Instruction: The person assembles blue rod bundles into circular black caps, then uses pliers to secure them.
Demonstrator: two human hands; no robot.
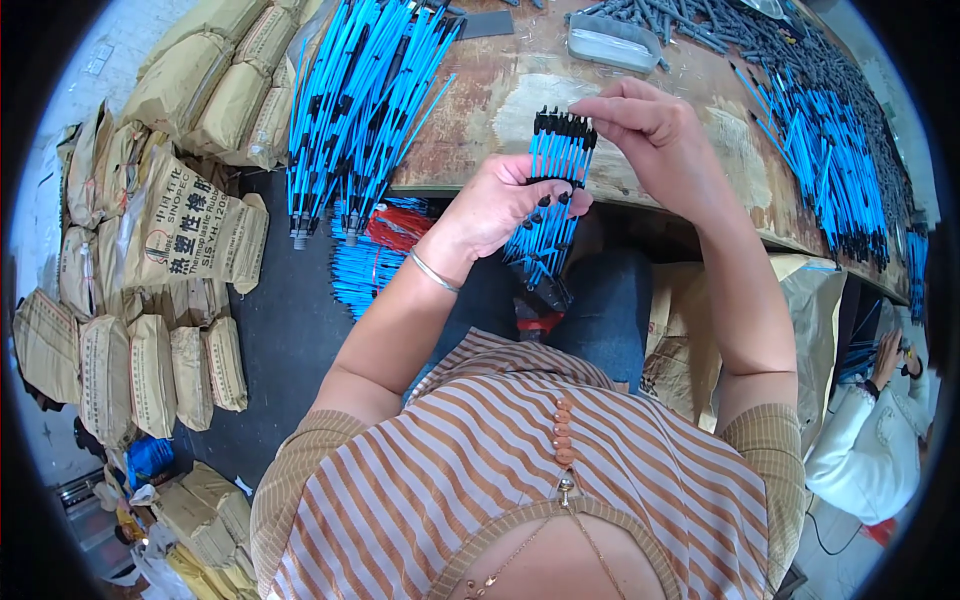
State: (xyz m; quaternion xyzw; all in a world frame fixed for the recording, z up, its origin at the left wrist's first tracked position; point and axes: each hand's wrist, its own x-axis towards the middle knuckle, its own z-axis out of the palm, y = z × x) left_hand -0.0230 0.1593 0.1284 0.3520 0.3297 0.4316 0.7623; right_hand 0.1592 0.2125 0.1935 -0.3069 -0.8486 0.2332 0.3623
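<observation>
My left hand [500, 205] is closed around a bundle of thin blue rods [562, 155] with black ends, held upright at the table's front edge. The lower part of the bundle hangs above my lap, with more black pieces along it. At its top, the thumb and fingers of my right hand [650, 130] are pinched together beside the black tips. Whatever lies between those right fingertips is too small to make out.
On the wooden table [450, 150], blue rods [365, 100] are heaped at left and more rods [835, 160] at right. A clear plastic box [612, 42] stands near dark grey parts [690, 20]. Paper sacks [180, 220] fill the left. Another person's hand [886, 358] shows far right.
</observation>
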